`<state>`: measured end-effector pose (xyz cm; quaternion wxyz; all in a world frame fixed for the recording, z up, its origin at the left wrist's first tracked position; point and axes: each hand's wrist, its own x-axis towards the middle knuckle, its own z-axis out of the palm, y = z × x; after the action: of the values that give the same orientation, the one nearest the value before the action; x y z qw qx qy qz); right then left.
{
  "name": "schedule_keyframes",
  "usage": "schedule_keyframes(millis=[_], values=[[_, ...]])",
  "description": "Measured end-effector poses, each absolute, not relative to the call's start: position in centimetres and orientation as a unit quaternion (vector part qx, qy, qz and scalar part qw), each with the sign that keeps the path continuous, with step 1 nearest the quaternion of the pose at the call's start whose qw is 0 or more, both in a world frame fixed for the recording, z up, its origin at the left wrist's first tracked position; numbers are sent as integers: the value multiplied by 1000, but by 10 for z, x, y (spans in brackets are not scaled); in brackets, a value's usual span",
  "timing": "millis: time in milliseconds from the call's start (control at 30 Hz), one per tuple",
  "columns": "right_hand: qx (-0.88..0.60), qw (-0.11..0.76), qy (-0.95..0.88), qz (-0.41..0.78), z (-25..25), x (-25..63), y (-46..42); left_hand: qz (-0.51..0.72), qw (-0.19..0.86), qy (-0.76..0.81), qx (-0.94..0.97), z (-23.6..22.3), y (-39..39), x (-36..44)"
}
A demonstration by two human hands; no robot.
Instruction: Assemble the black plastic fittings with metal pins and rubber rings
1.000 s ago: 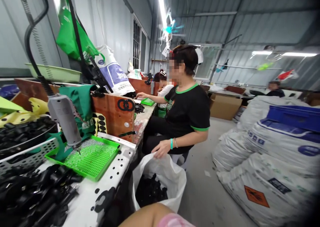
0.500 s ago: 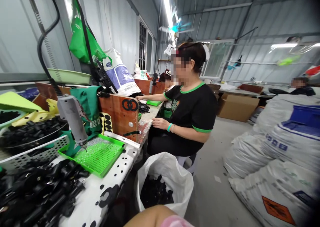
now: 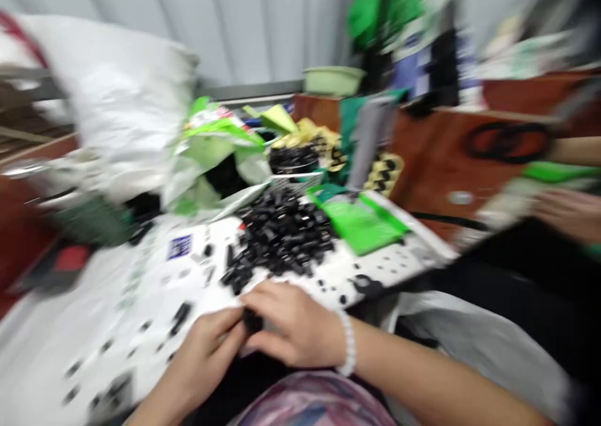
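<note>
Both my hands meet at the near edge of the white-covered table (image 3: 154,288). Between their fingers is a small black part (image 3: 252,320), mostly covered and too blurred to tell its kind. My left hand (image 3: 206,344) is closed on it from the left. Fingers of my right hand (image 3: 295,326) wrap over it from the other side, and a pale beaded bracelet circles that wrist. Just beyond my hands lies a heap of short black parts (image 3: 286,232). A few loose black pieces (image 3: 181,317) are scattered to the left of my left hand.
A green tray (image 3: 369,225) sits right of the heap, below a grey hanging tool (image 3: 370,138). An open green-and-white bag (image 3: 211,156) stands behind. A wooden divider (image 3: 436,163) borders the right, where a co-worker's hand (image 3: 570,210) shows. A white sack (image 3: 469,326) is low on the right.
My view has swung left and down from the co-worker and the room to the table. Both my hands and the black part between them now show.
</note>
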<state>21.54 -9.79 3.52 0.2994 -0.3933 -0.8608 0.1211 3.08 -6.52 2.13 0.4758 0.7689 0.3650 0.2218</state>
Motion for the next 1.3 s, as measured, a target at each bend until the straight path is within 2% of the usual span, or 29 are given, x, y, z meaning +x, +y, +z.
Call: schedule_keyframes(millis=[67,133,333,467,633,833,1167,1300], values=[[-390,338,-843,152,28,209,-98,209,427,393,787,24,-68,26],[-375,351,-841,170,24,212,-96,193,422,374,803,25,-66,26],[-361,370,-840,165,28,213,-99,190,494,346,775,25,-70,22],[-389,368,-831,151,27,207,-101,234,489,342,767,17,-72,21],[-402,409,-810,120,22,202,-102,297,497,328,747,7,-72,27],[-393,425,-806,121,27,206,-102,299,542,317,718,7,-72,30],[-422,457,-778,92,17,198,-107,380,405,314,770,-3,-72,38],[-408,435,-799,78,10,196,-103,368,360,320,795,-7,-70,35]])
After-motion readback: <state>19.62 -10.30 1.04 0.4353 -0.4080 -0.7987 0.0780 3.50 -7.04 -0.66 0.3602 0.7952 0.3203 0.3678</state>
